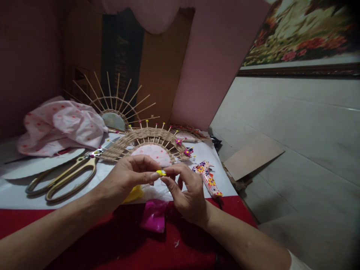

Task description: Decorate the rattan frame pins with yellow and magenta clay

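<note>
My left hand [131,175] and my right hand [187,193] meet above the red cloth [112,240], fingertips pinched together on a small yellow piece of clay [161,173]. Just beyond them lies a woven half-round fan [146,144] with stick spokes tipped in coloured beads and small pink flowers. Under my hands lie a yellow lump [134,194] and a pink bag [154,215]. A flower-patterned glue gun [208,179] rests to the right of my right hand.
Large gold scissors [64,176] lie at the left on the white sheet [17,191]. A pink spotted cloth [60,127] is bunched behind them. A second spoked fan [114,112] leans on cardboard. A cardboard piece [253,155] lies on the tiled floor.
</note>
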Motion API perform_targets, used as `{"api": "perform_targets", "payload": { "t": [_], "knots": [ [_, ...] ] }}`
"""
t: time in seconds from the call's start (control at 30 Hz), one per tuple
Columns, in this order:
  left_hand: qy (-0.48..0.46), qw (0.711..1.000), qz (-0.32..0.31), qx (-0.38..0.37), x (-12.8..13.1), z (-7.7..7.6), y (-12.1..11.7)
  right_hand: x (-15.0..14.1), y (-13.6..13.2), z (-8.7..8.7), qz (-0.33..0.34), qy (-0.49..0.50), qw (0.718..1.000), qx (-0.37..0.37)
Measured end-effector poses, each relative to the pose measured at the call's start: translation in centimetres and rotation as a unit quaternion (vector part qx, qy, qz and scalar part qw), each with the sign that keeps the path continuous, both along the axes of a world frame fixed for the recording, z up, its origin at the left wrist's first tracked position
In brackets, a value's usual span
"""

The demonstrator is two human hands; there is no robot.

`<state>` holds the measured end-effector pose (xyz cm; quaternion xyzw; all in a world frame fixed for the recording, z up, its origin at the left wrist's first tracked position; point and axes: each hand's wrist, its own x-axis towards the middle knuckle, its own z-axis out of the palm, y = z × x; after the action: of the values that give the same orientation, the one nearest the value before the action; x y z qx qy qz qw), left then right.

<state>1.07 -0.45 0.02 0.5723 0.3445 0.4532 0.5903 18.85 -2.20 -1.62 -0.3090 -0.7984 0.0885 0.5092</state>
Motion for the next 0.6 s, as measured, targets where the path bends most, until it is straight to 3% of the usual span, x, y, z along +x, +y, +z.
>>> {"api": "perform_targets", "payload": {
  "t": [0.23, 0.6],
  "knots": [
    [0.018, 0.999, -0.001, 0.027, -0.1, -0.1, -0.1, 0.0, 0.1, 0.1, 0.021, 0.002, 1.000, 0.011],
    [0.075, 0.997, 0.010, 0.030, 0.2, 1.0, -0.5, 0.0, 0.1, 0.0, 0.016, -0.002, 1.000, -0.003]
  ]
}}
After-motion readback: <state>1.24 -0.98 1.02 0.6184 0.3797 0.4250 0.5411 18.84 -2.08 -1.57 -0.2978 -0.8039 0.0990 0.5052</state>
